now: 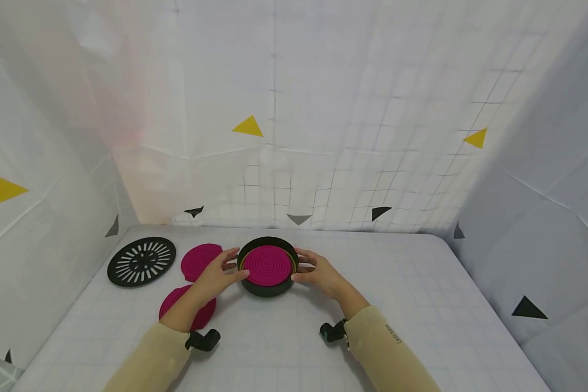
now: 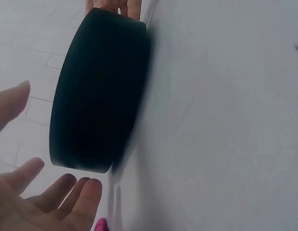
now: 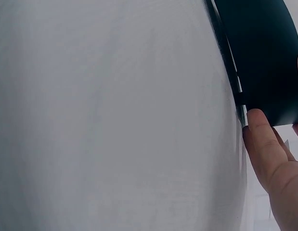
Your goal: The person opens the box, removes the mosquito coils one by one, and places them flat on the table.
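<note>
A round black holder [image 1: 268,291] with a low wall stands at the middle of the table. Inside it lies a magenta spiral-grooved disc [image 1: 267,265], a thin yellow-green edge showing round it. On the holder's left is my left hand [image 1: 219,277], its fingers spread. The left wrist view shows a gap between those fingers and the black wall [image 2: 100,91]. My right hand [image 1: 323,276] is at the opposite side, with fairly straight fingers [image 3: 264,139] touching the wall in the right wrist view. Most of the right thumb is out of that view.
Left of the holder lie two more magenta discs, the far one [image 1: 201,262] and the near one [image 1: 206,314], partly covered by my left arm. A black slotted disc [image 1: 142,262] is at the far left. White sheets with triangles surround the table [image 1: 274,348].
</note>
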Demonstrator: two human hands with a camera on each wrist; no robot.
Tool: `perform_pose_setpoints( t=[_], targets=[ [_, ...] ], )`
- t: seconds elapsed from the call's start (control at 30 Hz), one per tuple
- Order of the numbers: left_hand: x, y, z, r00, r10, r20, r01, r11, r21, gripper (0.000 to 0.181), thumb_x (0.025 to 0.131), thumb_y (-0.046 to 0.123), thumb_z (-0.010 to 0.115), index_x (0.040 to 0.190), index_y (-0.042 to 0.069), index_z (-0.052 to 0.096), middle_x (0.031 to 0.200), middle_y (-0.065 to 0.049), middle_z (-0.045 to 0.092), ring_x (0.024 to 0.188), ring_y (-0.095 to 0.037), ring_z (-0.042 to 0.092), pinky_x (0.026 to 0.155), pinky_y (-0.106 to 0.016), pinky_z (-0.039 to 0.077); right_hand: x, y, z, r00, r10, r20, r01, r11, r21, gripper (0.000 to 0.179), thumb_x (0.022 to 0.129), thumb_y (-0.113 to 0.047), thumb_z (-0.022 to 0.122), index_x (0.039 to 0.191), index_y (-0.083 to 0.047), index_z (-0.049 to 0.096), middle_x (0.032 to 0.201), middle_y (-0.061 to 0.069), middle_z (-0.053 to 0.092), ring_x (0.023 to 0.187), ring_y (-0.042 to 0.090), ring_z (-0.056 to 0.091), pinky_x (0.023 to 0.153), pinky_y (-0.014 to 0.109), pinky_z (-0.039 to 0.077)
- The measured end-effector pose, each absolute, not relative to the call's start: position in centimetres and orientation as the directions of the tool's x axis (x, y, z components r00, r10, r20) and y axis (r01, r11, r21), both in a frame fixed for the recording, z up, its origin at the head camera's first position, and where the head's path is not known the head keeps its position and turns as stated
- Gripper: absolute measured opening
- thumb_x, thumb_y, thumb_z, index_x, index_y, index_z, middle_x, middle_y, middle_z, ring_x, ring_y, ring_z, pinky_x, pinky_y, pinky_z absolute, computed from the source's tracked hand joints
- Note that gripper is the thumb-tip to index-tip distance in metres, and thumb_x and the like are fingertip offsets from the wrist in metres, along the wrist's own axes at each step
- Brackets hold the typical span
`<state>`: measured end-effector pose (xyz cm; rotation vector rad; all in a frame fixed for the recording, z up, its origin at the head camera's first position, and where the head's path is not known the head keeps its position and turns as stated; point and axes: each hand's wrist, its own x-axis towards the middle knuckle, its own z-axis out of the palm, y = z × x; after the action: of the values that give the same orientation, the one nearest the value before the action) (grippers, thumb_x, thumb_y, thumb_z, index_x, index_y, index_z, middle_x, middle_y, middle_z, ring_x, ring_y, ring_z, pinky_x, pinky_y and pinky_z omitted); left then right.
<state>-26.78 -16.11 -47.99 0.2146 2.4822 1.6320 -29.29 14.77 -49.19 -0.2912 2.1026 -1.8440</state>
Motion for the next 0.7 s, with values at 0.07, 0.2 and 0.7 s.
perform_pose_setpoints(
  t=[0.07, 0.2, 0.7],
  targets=[
    [-26.92, -16.07, -48.09, -0.974, 0.219, -0.065, 0.024, 0.382, 0.924, 0.085, 0.087, 0.037, 0.079, 0.156, 0.016, 0.033, 0.157, -0.016, 0.036, 0.139, -0.039, 0.042, 0.105, -0.056, 0.044, -29.27, 14.78, -49.18, -0.925, -0.365, -0.107, 0.060, 0.138, -0.989, 0.080, 0.083, 0.002, 0.079, 0.152, -0.011, 0.042, 0.147, 0.020, 0.046, 0.131, 0.037, 0.052, 0.095, 0.037, 0.054],
    [-27.06, -15.91, -48.15, -0.966, 0.247, -0.079, 0.016, 0.361, 0.932, 0.092, 0.085, 0.036, 0.082, 0.157, 0.017, 0.029, 0.158, -0.017, 0.033, 0.141, -0.039, 0.040, 0.106, -0.058, 0.041, -29.32, 14.77, -49.19, -0.922, -0.373, -0.103, 0.058, 0.132, -0.990, 0.080, 0.083, 0.002, 0.079, 0.153, -0.011, 0.041, 0.147, 0.021, 0.046, 0.132, 0.038, 0.052, 0.095, 0.037, 0.054],
    [-27.53, -15.68, -48.42, -0.947, 0.300, -0.113, 0.000, 0.352, 0.936, 0.105, 0.081, 0.028, 0.086, 0.160, 0.013, 0.019, 0.161, -0.020, 0.025, 0.144, -0.042, 0.033, 0.109, -0.059, 0.037, -29.28, 14.81, -49.10, -0.923, -0.372, -0.101, 0.057, 0.129, -0.990, 0.081, 0.083, 0.002, 0.079, 0.153, -0.010, 0.041, 0.147, 0.021, 0.046, 0.131, 0.037, 0.052, 0.095, 0.037, 0.054]
  ],
)
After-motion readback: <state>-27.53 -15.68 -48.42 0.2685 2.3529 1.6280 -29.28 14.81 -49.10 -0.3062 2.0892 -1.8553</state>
